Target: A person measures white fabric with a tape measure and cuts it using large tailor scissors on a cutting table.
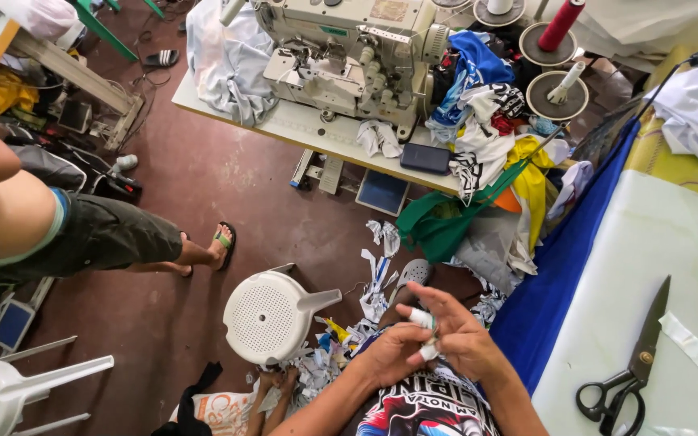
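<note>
At the near centre, the left hand (pixel 392 353) and right hand (pixel 460 335) meet, both pinching a small white strip of cloth (pixel 425 331) between fingertips, left of the black-handled steel scissors (pixel 625 373) on the white table (pixel 640 266).

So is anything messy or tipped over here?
Yes. A white plastic stool lies tipped on its side on the floor, and cloth scraps are scattered around it. More clothes spill off the sewing table.
</note>
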